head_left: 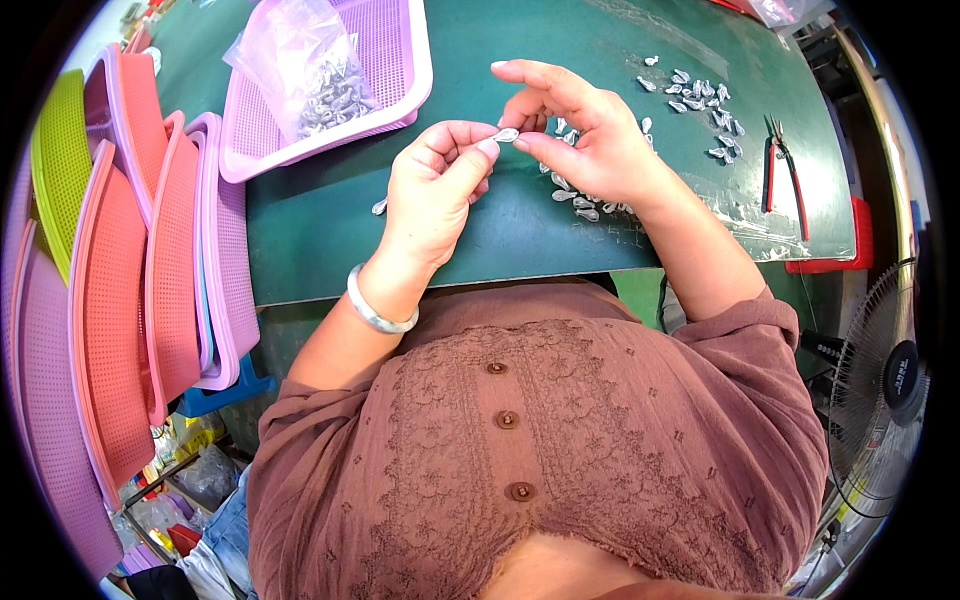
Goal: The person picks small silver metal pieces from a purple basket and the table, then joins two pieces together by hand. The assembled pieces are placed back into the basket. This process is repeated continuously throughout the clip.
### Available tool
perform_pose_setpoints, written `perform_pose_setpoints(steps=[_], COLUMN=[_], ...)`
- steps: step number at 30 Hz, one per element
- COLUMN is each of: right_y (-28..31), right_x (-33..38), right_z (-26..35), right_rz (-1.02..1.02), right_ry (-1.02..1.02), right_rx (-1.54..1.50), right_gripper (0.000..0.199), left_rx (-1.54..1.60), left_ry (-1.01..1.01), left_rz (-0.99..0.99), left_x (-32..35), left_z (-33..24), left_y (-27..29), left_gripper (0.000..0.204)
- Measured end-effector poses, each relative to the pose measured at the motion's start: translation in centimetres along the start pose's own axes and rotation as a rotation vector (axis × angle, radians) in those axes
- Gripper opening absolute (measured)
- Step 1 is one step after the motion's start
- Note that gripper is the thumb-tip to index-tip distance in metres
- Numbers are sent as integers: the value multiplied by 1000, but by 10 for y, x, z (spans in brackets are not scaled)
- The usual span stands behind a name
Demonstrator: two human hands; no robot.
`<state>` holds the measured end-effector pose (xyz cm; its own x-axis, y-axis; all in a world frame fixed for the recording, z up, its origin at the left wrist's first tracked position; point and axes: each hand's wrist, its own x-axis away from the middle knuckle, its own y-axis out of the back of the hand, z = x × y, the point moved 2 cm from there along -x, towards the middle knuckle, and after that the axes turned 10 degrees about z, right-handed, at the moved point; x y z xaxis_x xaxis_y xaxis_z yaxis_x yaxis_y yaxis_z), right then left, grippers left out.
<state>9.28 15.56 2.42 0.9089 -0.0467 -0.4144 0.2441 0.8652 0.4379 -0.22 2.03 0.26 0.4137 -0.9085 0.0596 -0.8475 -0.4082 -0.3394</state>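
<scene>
Over the green table, my left hand (432,185) pinches a small grey teardrop-shaped piece (507,135) between thumb and index finger. My right hand (590,135) is close by on the right, its index finger stretched out and its thumb tip beside the end of that piece; whether it touches cannot be made out. Beneath and beside my right hand lie several similar grey pieces (588,214), partly hidden by it. One more piece (379,206) lies by my left wrist.
A lilac basket (400,110) holds a clear bag (300,70) of grey pieces. Further right lie a loose group of pieces (695,100) and red-handled pliers (785,180). Coloured baskets (110,320) stand stacked at left. A fan (870,370) stands right of the table.
</scene>
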Motion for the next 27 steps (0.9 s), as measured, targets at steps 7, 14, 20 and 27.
perform_pose_setpoints(steps=[7,14,20,27], right_y=[-1,4,15,11], right_x=[-1,0,1,6], right_z=[-1,-3,-13,-16], right_rz=[-34,-104,36,238], right_ry=[-3,-8,-110,-183], right_rx=[-6,84,397,573], right_gripper=[52,45,42,37], left_rx=[-10,-31,385,626], left_ry=[-16,-4,150,248], left_rz=[-8,-17,61,102], left_x=[1,0,-5,-5], left_z=[0,0,9,9], left_y=[0,0,13,14], left_gripper=[10,9,12,13])
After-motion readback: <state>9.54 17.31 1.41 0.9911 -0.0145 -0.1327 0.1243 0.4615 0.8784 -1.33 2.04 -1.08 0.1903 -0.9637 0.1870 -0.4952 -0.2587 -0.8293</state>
